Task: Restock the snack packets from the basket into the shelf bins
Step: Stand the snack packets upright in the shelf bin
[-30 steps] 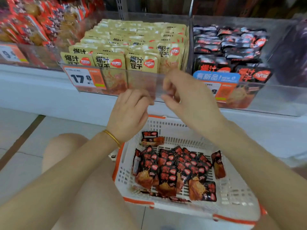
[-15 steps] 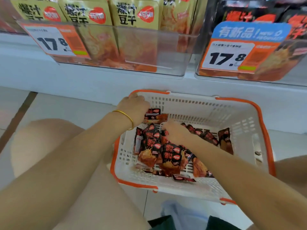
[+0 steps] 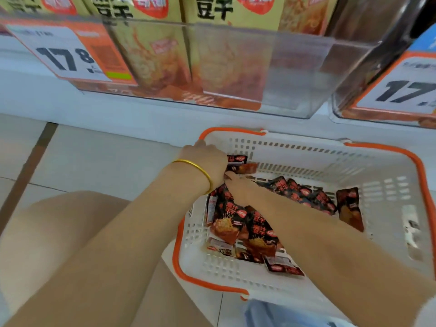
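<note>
1. Pale floor tiles (image 3: 94,156) fill the left of the head view, and a white shelf (image 3: 141,116) runs across the upper frame.
2. On the shelf, a clear bin (image 3: 295,74) at top centre holds yellow packs (image 3: 236,10). It carries a price tag (image 3: 63,53) at upper left.
3. A white basket (image 3: 306,149) with an orange rim sits on the floor at centre right, just below the shelf.
4. Black-and-red packets (image 3: 257,230) lie heaped in the basket's left half.
5. The left hand (image 3: 207,161), with a gold bangle (image 3: 195,168) on its wrist, is at the basket's upper left corner. Its fingers are curled round a packet (image 3: 238,161).
6. The right hand (image 3: 240,190) reaches in just below, touching the left hand. Its fingers are hidden, so I cannot tell their grip.
</note>
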`<state>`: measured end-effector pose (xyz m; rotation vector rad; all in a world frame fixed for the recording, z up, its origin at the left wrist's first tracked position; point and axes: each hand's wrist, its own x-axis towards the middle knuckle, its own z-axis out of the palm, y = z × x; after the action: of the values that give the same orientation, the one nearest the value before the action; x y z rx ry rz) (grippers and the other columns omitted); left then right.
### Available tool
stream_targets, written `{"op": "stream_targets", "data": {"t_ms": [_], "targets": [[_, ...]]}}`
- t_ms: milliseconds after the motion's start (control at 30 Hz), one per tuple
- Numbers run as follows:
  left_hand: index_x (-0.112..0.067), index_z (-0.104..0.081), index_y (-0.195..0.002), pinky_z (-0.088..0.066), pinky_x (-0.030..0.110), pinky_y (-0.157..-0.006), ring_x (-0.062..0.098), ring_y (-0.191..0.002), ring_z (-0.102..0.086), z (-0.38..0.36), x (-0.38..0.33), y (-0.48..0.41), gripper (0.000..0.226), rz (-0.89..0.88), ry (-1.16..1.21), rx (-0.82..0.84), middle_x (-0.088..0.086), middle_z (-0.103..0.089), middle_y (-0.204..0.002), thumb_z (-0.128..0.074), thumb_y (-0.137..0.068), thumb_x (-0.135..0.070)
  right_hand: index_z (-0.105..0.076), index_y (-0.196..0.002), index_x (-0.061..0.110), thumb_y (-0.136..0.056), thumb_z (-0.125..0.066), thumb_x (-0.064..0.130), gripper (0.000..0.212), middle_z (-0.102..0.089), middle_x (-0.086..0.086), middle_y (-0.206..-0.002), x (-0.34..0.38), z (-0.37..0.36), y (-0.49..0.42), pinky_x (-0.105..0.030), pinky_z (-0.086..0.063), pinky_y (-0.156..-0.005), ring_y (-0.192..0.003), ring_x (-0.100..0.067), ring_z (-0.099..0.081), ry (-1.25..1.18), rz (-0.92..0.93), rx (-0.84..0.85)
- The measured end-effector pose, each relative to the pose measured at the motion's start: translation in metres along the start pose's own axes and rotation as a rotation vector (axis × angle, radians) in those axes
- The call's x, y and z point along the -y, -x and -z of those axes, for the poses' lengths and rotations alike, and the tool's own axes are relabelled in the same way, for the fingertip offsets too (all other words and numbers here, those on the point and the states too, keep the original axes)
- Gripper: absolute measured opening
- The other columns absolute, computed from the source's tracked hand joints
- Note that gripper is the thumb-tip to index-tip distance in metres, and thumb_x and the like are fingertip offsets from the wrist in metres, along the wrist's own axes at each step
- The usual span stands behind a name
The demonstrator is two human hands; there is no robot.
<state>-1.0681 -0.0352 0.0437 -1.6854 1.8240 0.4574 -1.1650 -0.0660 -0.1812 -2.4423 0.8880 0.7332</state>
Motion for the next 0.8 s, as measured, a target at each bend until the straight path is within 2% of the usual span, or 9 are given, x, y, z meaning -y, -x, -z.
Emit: {"op": "stream_targets", "data": {"t_ms": [133,267,400,467,533,600,667,733,800], "targets": [[-0.008,-0.050,-0.127,-0.040,0.036,-0.088,0.029,-0.118,-0.042,-0.004,-0.001,0.001,0.036,-0.020,0.002,0.031,0.012,-0.050,-0.126,-0.039,-0.093,-0.005,-0.035,-0.142,0.004,-0.089,-0.053,0.005,0.056,-0.021,-0.011,-0.152,-0.013,0.006,0.034,-0.033,-0.040,-0.101,-0.123,-0.028,-0.047,-0.340,0.026,-0.102],[-0.006,-0.049,-0.130,-0.045,0.037,-0.095,0.029,-0.116,-0.050,-0.004,-0.002,0.001,0.034,-0.036,0.138,0.041,0.014,-0.053,-0.128,-0.041,-0.097,-0.010,-0.059,-0.125,0.014,-0.090,-0.060,0.009,0.036,-0.052,0.003,-0.131,-0.040,0.042,0.113,-0.012,-0.043,-0.081,-0.102,-0.009,-0.056,-1.024,-0.063,-0.341],[-0.008,-0.046,-0.121,-0.043,0.032,-0.084,0.026,-0.103,-0.052,-0.003,-0.017,0.010,0.029,-0.068,0.447,0.042,0.009,-0.052,-0.118,-0.046,-0.098,-0.025,-0.065,-0.110,0.024,-0.089,-0.060,0.008,0.026,-0.064,0.008,-0.114,-0.053,0.064,0.184,-0.019,-0.045,-0.075,-0.090,-0.004,-0.060,-1.446,0.015,-0.299],[-0.010,-0.046,-0.102,-0.041,0.028,-0.067,0.024,-0.085,-0.050,-0.005,-0.028,0.017,0.019,-0.087,0.631,0.049,0.010,-0.048,-0.101,-0.051,-0.096,-0.027,-0.063,-0.113,0.018,-0.086,-0.060,0.009,0.028,-0.069,0.003,-0.097,-0.055,0.068,0.208,-0.021,-0.046,-0.075,-0.088,-0.008,-0.062,-1.587,0.079,-0.256],[-0.004,-0.056,-0.101,-0.052,0.031,-0.071,0.030,-0.087,-0.060,-0.008,-0.039,0.022,0.023,-0.113,0.831,0.046,0.015,-0.059,-0.100,-0.054,-0.094,-0.026,-0.061,-0.117,0.010,-0.081,-0.060,0.013,0.037,-0.069,-0.004,-0.091,-0.054,0.071,0.226,-0.020,-0.047,-0.072,-0.086,-0.011,-0.062,-1.693,0.140,-0.241],[-0.003,-0.060,-0.104,-0.056,0.029,-0.078,0.024,-0.091,-0.064,-0.007,-0.049,0.032,0.021,-0.135,0.988,-0.012,0.014,-0.065,-0.099,-0.057,-0.093,-0.019,-0.061,-0.118,0.009,-0.080,-0.059,0.012,0.038,-0.066,-0.009,-0.094,-0.050,0.073,0.241,-0.021,-0.048,-0.071,-0.086,-0.012,-0.062,-1.724,0.178,-0.251],[-0.010,-0.060,-0.098,-0.053,0.018,-0.070,0.010,-0.079,-0.062,-0.005,-0.053,0.041,0.007,-0.174,1.062,-0.087,0.001,-0.064,-0.085,-0.059,-0.091,-0.013,-0.062,-0.111,0.011,-0.084,-0.059,0.008,0.027,-0.066,-0.007,-0.090,-0.044,0.078,0.253,-0.022,-0.046,-0.067,-0.083,-0.014,-0.060,-1.633,0.177,-0.316],[-0.016,-0.061,-0.090,-0.049,0.014,-0.064,-0.003,-0.068,-0.057,0.001,-0.052,0.054,0.007,-0.229,1.044,-0.170,-0.015,-0.061,-0.073,-0.062,-0.089,-0.009,-0.059,-0.095,0.017,-0.086,-0.063,0.005,0.016,-0.065,0.002,-0.082,-0.035,0.090,0.266,-0.022,-0.043,-0.064,-0.078,-0.014,-0.060,-1.356,0.125,-0.506],[-0.013,-0.063,-0.090,-0.051,0.027,-0.071,0.005,-0.074,-0.063,0.009,-0.048,0.066,0.010,-0.258,1.043,-0.252,-0.009,-0.067,-0.080,-0.065,-0.086,-0.005,-0.050,-0.089,0.024,-0.082,-0.071,0.011,0.025,-0.061,0.008,-0.078,-0.024,0.113,0.280,-0.019,-0.039,-0.066,-0.070,0.000,-0.057,-0.998,0.069,-0.713]]}}
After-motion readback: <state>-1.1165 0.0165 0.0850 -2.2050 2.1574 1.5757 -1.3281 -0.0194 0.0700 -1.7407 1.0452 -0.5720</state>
